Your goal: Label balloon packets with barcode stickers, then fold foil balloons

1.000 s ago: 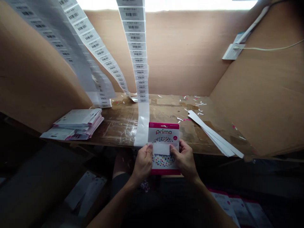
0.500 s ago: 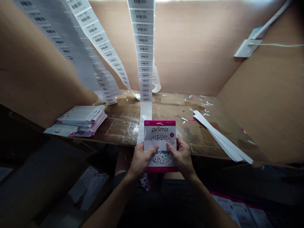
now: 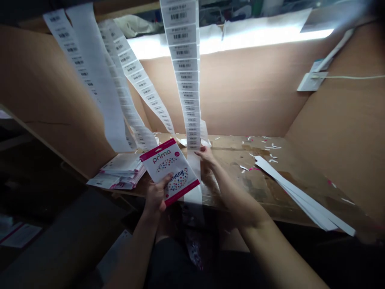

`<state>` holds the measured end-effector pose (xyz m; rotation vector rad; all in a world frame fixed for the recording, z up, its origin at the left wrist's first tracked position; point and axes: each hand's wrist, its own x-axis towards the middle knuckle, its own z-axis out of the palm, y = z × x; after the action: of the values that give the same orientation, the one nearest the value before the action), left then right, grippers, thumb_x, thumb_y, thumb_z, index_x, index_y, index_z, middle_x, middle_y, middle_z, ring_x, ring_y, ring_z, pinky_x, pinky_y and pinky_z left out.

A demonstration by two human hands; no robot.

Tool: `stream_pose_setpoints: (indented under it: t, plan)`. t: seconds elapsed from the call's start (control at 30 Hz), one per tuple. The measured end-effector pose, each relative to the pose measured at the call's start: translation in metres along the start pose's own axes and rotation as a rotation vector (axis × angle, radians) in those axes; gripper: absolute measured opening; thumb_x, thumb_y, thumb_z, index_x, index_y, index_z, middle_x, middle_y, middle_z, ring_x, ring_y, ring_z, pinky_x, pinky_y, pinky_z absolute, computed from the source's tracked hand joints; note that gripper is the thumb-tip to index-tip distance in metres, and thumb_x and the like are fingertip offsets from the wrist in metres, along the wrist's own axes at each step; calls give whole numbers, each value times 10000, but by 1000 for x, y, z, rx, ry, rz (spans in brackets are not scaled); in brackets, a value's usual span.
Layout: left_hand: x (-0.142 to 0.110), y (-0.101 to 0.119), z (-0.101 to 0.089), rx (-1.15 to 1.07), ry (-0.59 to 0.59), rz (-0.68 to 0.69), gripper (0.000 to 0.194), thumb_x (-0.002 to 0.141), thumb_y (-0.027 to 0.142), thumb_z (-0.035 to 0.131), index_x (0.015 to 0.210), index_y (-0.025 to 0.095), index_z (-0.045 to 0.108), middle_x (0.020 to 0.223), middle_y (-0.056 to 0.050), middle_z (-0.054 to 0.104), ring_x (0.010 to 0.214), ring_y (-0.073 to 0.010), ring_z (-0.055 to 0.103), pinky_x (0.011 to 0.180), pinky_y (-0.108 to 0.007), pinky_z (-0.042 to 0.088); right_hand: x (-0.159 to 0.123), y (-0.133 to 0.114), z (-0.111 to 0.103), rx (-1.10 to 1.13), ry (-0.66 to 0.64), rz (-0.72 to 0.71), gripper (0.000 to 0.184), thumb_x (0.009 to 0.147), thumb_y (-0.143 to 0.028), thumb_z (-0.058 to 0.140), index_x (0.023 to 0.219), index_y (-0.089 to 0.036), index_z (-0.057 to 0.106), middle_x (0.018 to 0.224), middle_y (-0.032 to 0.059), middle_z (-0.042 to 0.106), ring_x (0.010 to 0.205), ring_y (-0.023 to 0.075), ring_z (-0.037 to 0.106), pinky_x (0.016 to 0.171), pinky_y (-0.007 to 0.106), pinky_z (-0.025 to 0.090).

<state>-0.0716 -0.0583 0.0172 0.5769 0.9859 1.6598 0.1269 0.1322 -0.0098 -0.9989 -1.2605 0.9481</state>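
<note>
My left hand (image 3: 156, 194) grips the lower edge of a white and pink "prima" packet (image 3: 169, 168) with coloured dots, tilted and held above the table's front edge, near the stack of like packets (image 3: 120, 172). My right hand (image 3: 206, 154) reaches forward to the hanging strip of barcode labels (image 3: 186, 76), with its fingers pinched at the strip's lowest printed labels. Below the hand the bare backing tape (image 3: 194, 188) runs down over the table edge.
Two more label strips (image 3: 135, 80) hang at the left. The wooden table (image 3: 240, 180) carries paper scraps and a bundle of long white strips (image 3: 300, 192) at the right. Brown board walls enclose the bench. A cable and white socket (image 3: 313, 78) sit on the right wall.
The right hand left the packet and reached up to the label strip. The left hand swung the packet up and to the left. The head tilted up.
</note>
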Motion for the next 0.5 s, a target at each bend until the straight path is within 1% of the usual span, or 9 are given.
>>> stream_pose_setpoints:
  t: [0.07, 0.13, 0.2, 0.27, 0.3, 0.37, 0.4, 0.43, 0.5]
  plan:
    - [5, 11, 1, 15, -14, 49, 484, 636, 153, 931, 1083, 149, 746, 1024, -97, 818, 970, -334, 784, 938, -519, 636, -17, 5, 11, 46, -62, 31, 370, 689, -513, 774, 720, -192, 595, 682, 44, 686, 674, 188, 630, 701, 342, 543]
    - [10, 18, 3, 17, -14, 91, 509, 615, 157, 945, 1084, 152, 748, 1014, -93, 819, 970, -333, 783, 939, -527, 633, -54, 11, 11, 60, -128, 45, 341, 737, -510, 726, 701, -199, 591, 664, 31, 684, 634, 173, 622, 671, 324, 535]
    - [19, 22, 9, 16, -67, 89, 557, 589, 145, 953, 1105, 148, 744, 1024, -103, 818, 989, -343, 777, 950, -543, 624, -93, 16, 1, 50, -190, 51, 316, 777, -499, 710, 728, -201, 616, 707, 31, 700, 664, 177, 636, 681, 320, 535]
    - [31, 24, 21, 3, -158, 66, 582, 571, 125, 952, 1113, 134, 741, 1029, -122, 815, 1023, -361, 766, 967, -555, 612, -116, 16, -11, -20, -125, 21, 310, 794, -501, 732, 836, -201, 663, 853, 58, 733, 797, 209, 666, 747, 340, 545]
    - [38, 25, 29, -17, -194, 59, 578, 570, 114, 947, 1109, 128, 740, 1027, -127, 814, 1042, -367, 760, 976, -554, 607, -118, 15, -15, -70, -29, -7, 359, 770, -506, 771, 935, -200, 680, 976, 84, 741, 915, 236, 671, 807, 360, 548]
    - [49, 29, 44, -85, -217, 69, 541, 594, 111, 929, 1100, 126, 736, 1033, -126, 812, 1077, -362, 750, 992, -538, 603, -105, 11, -15, -117, 150, -42, 626, 656, -496, 875, 1160, -199, 649, 1229, 126, 694, 1169, 288, 609, 952, 404, 525]
    - [53, 32, 51, -122, -216, 80, 516, 619, 122, 917, 1102, 130, 733, 1050, -123, 811, 1094, -354, 746, 1000, -528, 602, -92, 9, -11, -88, 163, -30, 752, 592, -482, 915, 1224, -198, 623, 1291, 133, 670, 1242, 303, 572, 1005, 424, 507]
    - [55, 35, 57, -152, -219, 86, 492, 648, 137, 906, 1107, 136, 730, 1074, -119, 807, 1109, -346, 741, 1007, -519, 601, -78, 6, -5, -33, 113, -7, 798, 551, -480, 931, 1230, -196, 621, 1287, 130, 676, 1256, 312, 567, 1027, 440, 501]
    - [58, 42, 64, -170, -229, 98, 463, 688, 167, 893, 1119, 148, 724, 1108, -111, 802, 1119, -336, 738, 1008, -516, 603, -56, 0, 9, 94, -73, 40, 658, 580, -526, 902, 1099, -192, 673, 1130, 100, 741, 1142, 310, 640, 992, 460, 531]
